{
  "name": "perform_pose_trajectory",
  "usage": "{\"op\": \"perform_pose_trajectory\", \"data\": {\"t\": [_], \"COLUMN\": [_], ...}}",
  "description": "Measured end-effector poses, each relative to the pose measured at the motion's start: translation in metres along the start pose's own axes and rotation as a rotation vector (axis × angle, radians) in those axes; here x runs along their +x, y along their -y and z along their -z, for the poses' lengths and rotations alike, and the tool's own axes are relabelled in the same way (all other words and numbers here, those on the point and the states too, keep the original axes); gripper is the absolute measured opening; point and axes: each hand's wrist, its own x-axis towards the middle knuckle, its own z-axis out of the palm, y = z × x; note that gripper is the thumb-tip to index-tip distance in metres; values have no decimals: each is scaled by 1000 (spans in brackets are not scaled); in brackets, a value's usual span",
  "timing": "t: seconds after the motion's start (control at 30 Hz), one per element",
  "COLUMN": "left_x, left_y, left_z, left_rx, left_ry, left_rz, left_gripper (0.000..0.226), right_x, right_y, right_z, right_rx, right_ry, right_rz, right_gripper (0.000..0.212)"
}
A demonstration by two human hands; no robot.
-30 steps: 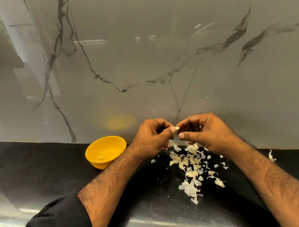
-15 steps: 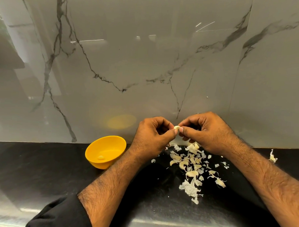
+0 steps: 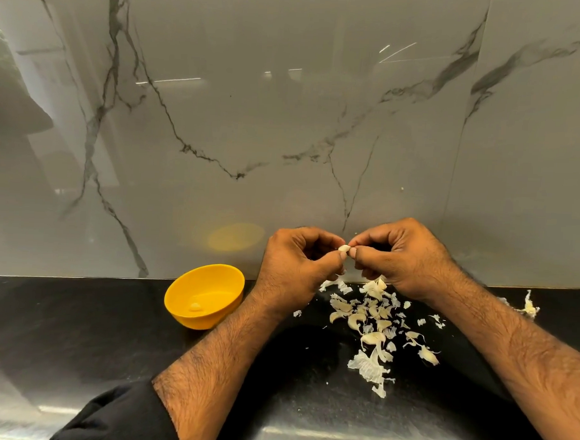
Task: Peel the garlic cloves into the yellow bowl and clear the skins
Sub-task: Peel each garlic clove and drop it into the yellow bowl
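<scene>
A small garlic clove [image 3: 344, 248] sits pinched between both hands, raised above the far edge of the tabletop [image 3: 77, 337]. The left hand [image 3: 296, 270] has its grip clenched on the clove's left end, thumb under it and fingers curled in above. The right hand [image 3: 403, 258] pinches the clove's right end with thumb and forefinger, its other fingers curled. The clove lies exactly where the two grips meet, its pale body showing in the narrow gap between the thumbs.

Just below and to the near right of the hands, a scatter of garlic skins [image 3: 373, 336] lies on the black tabletop. A further scrap of skin [image 3: 529, 307] lies far right, beyond the right forearm. Left of the left hand stands the yellow bowl [image 3: 185, 301], with one peeled clove [image 3: 195, 306] inside. A veined marble wall [image 3: 286, 120] rises behind.
</scene>
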Motion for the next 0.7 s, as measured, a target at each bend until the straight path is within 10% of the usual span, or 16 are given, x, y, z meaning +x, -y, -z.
{"op": "perform_pose_trajectory", "data": {"t": [0.7], "left_x": [3], "left_y": [-4], "left_z": [3], "left_rx": [-435], "left_ry": [67], "left_rz": [265], "left_gripper": [18], "right_x": [4], "right_y": [-2], "right_z": [9], "right_rx": [174], "right_ry": [94], "right_rz": [-132], "right_gripper": [23]}}
